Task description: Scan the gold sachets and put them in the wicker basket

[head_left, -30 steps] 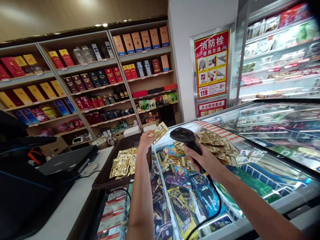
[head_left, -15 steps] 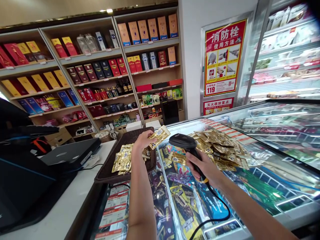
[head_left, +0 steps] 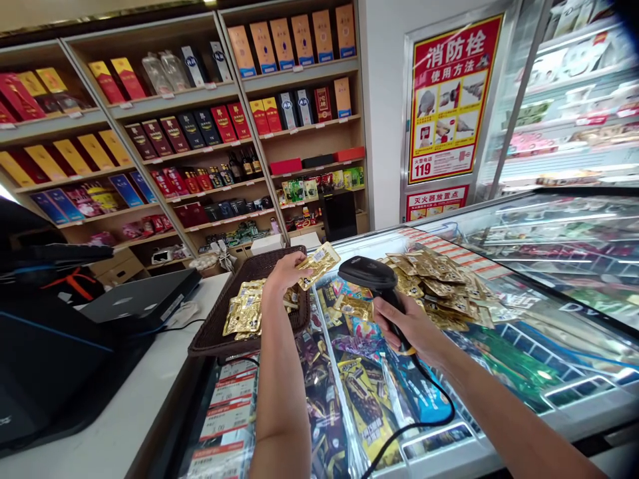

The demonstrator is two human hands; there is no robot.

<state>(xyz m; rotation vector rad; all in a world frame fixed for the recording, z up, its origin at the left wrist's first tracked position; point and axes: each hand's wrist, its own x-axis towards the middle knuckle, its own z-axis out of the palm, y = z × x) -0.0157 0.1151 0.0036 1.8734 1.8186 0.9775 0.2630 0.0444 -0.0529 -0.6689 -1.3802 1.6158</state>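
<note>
Between its fingers my left hand (head_left: 285,274) pinches a gold foil packet (head_left: 320,265), printed side up, over the right rim of a brown woven basket (head_left: 210,336). More gold packets (head_left: 244,311) lie inside that basket, partly behind my left arm. My right hand (head_left: 407,326) is wrapped around the handle of a black barcode scanner (head_left: 369,274), whose head points left toward the held packet, a short gap apart. Its black cable (head_left: 429,422) loops down over the freezer glass. Behind the scanner, a heap of gold packets (head_left: 444,286) rests on the glass.
Under the glass of the chest freezer (head_left: 499,406) lie wrapped ice creams (head_left: 367,406). A white counter (head_left: 124,392) with a black machine (head_left: 44,372) stands at left. Shelves of boxes (head_left: 184,133) line the back wall, beside a red fire hydrant poster (head_left: 454,100).
The view has tilted and shifted slightly. Both hands keep nearly the same place, the packet and the scanner still held; the packet looks a little flatter toward the scanner.
</note>
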